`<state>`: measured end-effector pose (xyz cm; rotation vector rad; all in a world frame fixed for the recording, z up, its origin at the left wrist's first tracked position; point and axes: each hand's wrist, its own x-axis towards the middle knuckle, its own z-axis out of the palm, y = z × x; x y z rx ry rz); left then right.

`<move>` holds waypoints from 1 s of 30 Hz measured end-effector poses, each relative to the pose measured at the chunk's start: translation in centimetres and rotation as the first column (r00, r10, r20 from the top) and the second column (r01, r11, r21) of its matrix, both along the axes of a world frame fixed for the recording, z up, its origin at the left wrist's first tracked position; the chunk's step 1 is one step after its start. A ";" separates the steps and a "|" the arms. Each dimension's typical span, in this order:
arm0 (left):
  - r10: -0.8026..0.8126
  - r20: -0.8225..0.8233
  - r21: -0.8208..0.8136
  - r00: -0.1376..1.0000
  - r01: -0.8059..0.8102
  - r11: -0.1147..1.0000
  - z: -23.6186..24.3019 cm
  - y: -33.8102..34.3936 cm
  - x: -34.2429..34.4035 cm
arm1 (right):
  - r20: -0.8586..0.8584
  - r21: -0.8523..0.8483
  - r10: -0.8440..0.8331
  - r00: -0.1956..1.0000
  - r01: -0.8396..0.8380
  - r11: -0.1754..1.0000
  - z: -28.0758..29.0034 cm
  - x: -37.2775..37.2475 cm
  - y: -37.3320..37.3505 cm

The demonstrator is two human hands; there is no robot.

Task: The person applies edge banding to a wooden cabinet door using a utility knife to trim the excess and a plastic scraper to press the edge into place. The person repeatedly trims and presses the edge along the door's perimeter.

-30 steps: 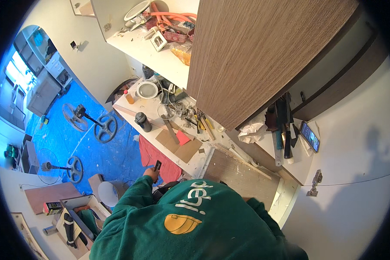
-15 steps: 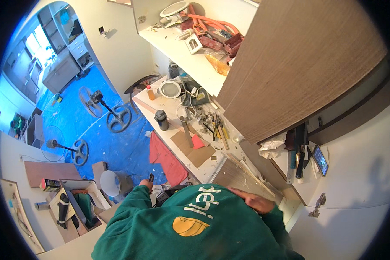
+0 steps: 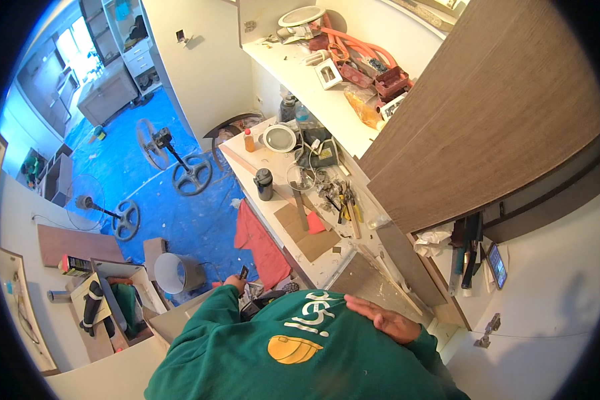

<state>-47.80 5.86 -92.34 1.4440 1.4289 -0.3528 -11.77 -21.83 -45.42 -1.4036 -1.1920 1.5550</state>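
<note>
On the left, my left hand (image 3: 233, 283) is closed around a small dark object (image 3: 244, 273) whose kind I cannot make out, just beyond my green sweatshirt (image 3: 247, 347). Beneath it are dark items and rubble, partly hidden by my body. My right hand (image 3: 385, 323) lies across the front of the sweatshirt, palm down, fingers stretched toward the left, with nothing in it. Past that hand stands a workbench (image 3: 263, 210) with a piece of cardboard (image 3: 299, 240), a red scrap (image 3: 315, 223), a dark bottle (image 3: 263, 185) and a heap of hand tools (image 3: 347, 207).
A white bucket (image 3: 180, 272) and wooden boxes (image 3: 137, 287) stand at the left. Two fans (image 3: 191, 175) stand on blue sheeting (image 3: 147, 223). Overhead, a shelf (image 3: 300, 73) holds orange conduit and red boxes. A brown cabinet panel (image 3: 487, 113) juts in; a phone (image 3: 497, 265) leans at right.
The view has shifted, so the room sits further right and lower. My right hand has come up onto the sweatshirt and shows more fully. My left hand keeps hold of the dark object.
</note>
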 end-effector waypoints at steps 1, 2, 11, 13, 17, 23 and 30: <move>0.018 -0.013 -0.007 1.000 -0.018 1.000 0.1 -0.4 -0.4 | 0.024 -0.075 -0.043 0.999 0.045 0.996 -0.7 0.2 -0.4; 0.031 -0.030 -0.011 0.999 -0.032 0.999 0.5 -0.5 -1.0 | 0.047 -0.146 -0.090 0.995 0.096 0.985 -1.5 0.4 -0.9; 0.186 -0.068 0.033 0.980 -0.184 0.982 -0.5 -3.4 -3.5 | 0.015 -0.374 0.004 1.000 0.002 0.927 -6.0 2.6 -2.7; 0.216 -0.072 0.037 0.974 -0.213 0.976 0.1 -4.1 -3.5 | 0.125 -0.272 0.158 0.980 -0.119 0.955 -5.8 3.5 -3.1; 0.134 -0.090 0.111 0.987 -0.124 0.986 -0.3 -6.3 -3.9 | 0.274 -0.031 0.254 0.928 -0.255 0.966 -0.9 4.3 -2.9; 0.043 -0.149 0.172 0.988 -0.017 0.985 4.0 -8.3 -2.7 | -0.036 0.488 -0.001 0.999 0.018 0.872 7.5 6.1 -0.2; 0.061 -0.071 0.153 0.996 -0.050 0.987 4.4 -8.8 -4.3 | 0.216 0.945 0.084 0.973 -0.230 0.232 20.4 1.8 1.2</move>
